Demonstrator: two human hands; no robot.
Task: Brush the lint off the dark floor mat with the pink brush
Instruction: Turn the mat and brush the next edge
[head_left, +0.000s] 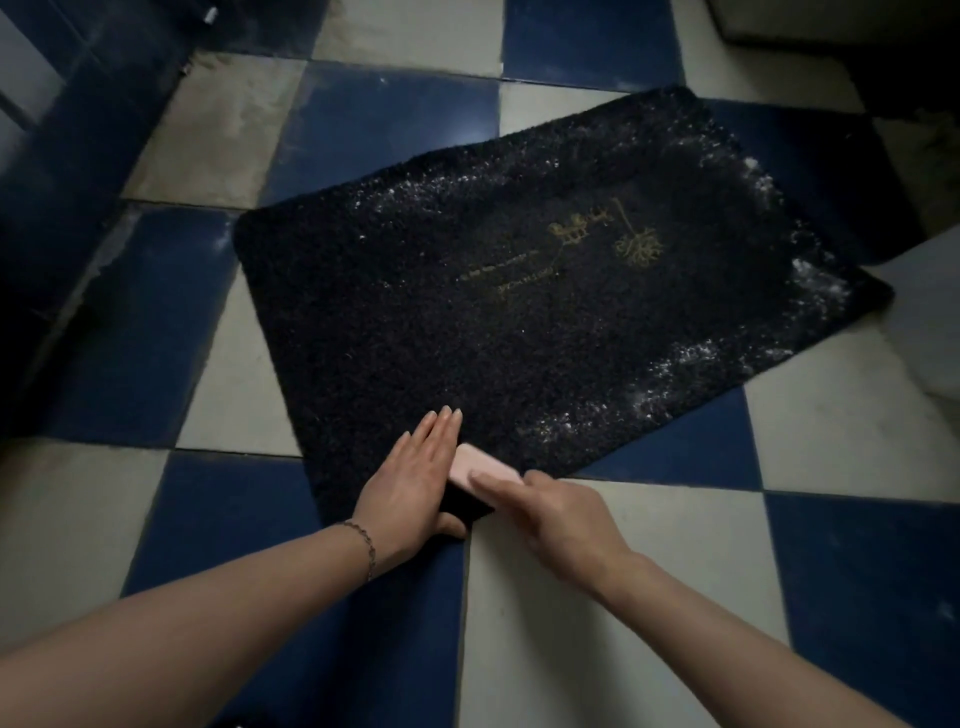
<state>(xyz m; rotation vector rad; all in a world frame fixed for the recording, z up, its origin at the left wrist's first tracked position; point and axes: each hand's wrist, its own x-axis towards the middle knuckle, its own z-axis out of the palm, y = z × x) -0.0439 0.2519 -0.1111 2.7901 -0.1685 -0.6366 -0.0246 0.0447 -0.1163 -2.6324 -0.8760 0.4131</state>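
At the far left a dark blue cabinet or door (57, 171) stood along the edge of the floor (613, 597), which was laid in blue and off-white checked tiles. The person's left forearm came in from the lower left, a thin chain bracelet (363, 545) around the wrist. The left hand (415, 478) lay flat on the near corner of the dark floor mat (467, 322), fingers straight and together, its grip released, palm pressing the pile with the thumb at the mat's edge. Just beside those fingers, touching them, sat the pink brush (480, 467) on the mat's near corner. The right hand (556, 512) reached in from the lower right and lay over the brush, fingers extending along its top; the hand was motion-blurred, so whether it clenched the brush or only rested on it could not be told. The mat lay skewed on the tiles, its near left part looking dark and clean. Gold writing (561, 249) ran across its middle, with a small gold motif, but the letters were too small and dim to read. White lint (675, 379) speckled the mat's far, right and near-right borders. A second dark mat (857, 171) showed beyond its right corner.
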